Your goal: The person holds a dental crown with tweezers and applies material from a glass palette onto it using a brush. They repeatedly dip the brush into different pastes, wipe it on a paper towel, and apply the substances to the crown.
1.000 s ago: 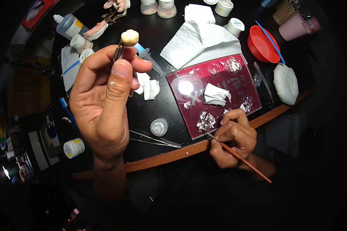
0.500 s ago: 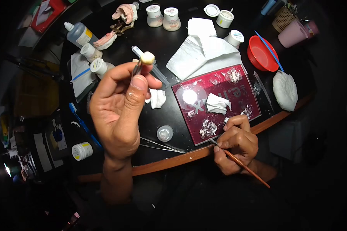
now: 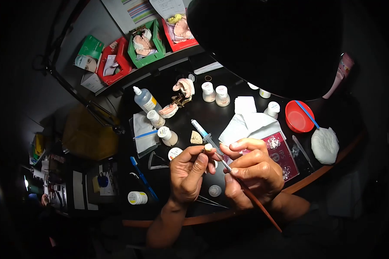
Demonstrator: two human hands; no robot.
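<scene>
My left hand (image 3: 188, 177) pinches a small pale yellow dental crown (image 3: 208, 147) between thumb and fingers, raised above the table. The metal holder under the crown is mostly hidden by the fingers. To its right, my right hand (image 3: 259, 170) grips a thin brush (image 3: 260, 206) with a reddish-brown handle. The brush's metal end points up and left toward the crown, a little apart from it. Beneath my right hand lies a dark red slab (image 3: 291, 160) with white powder clumps, partly covered. A syringe (image 3: 199, 128) lies behind the crown.
A large dark lamp head (image 3: 268, 39) blocks the upper right. Powder jars (image 3: 208, 93), a jaw model (image 3: 184, 87) and a red bowl (image 3: 299, 116) stand farther back. White tissue (image 3: 253, 125) lies behind the slab. Tweezers (image 3: 212, 201) lie near the wooden edge (image 3: 194, 221).
My right hand has lifted from the slab with the brush and come close to my left hand. The view has tilted up, bringing the lamp and shelf bins into sight.
</scene>
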